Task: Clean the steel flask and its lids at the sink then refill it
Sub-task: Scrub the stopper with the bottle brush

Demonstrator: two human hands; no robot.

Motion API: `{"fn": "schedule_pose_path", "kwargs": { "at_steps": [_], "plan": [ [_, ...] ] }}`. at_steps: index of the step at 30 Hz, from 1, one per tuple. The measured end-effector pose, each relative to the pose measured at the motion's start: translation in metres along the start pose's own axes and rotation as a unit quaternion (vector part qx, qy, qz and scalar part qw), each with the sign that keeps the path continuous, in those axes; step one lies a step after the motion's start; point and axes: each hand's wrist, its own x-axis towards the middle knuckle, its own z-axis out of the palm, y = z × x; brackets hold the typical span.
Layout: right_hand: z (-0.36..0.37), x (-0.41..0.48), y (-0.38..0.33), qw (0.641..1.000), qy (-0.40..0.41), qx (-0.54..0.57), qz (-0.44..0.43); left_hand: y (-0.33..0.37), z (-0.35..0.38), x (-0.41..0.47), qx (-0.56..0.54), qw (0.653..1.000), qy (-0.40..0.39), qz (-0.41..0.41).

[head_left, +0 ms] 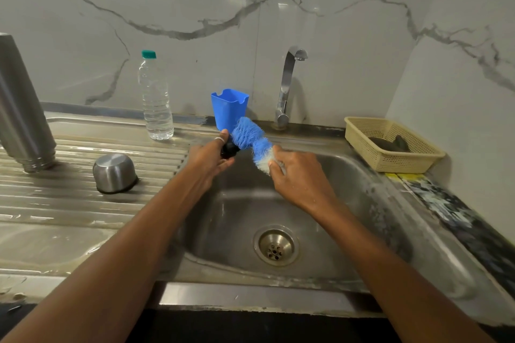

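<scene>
The steel flask (21,108) stands upside down on the drainboard at far left. A steel cup lid (114,173) lies upside down to its right. My left hand (207,157) grips a small black lid (230,149) over the sink's back left corner. My right hand (298,175) holds the near end of a blue and white bottle brush (250,138), whose bristles press against the black lid.
The sink basin (348,203) with its drain (276,245) lies below my hands. Behind stand a tap (287,86), a blue plastic holder (229,107) and a clear water bottle (154,97). A cream basket (390,144) sits at right.
</scene>
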Motion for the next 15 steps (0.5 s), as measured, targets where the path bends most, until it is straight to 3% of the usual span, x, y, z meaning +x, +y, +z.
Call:
{"fn": "schedule_pose_path", "kwargs": {
  "at_steps": [4, 15],
  "plan": [
    [0.001, 0.004, 0.000, 1.000, 0.012, -0.008, 0.008, -0.001, 0.002, -0.003, 0.010, 0.999, -0.037, -0.028],
    [0.000, 0.005, 0.006, 0.999, 0.034, 0.018, 0.018, 0.001, 0.004, -0.009, -0.012, 0.988, -0.156, -0.006]
  ]
}}
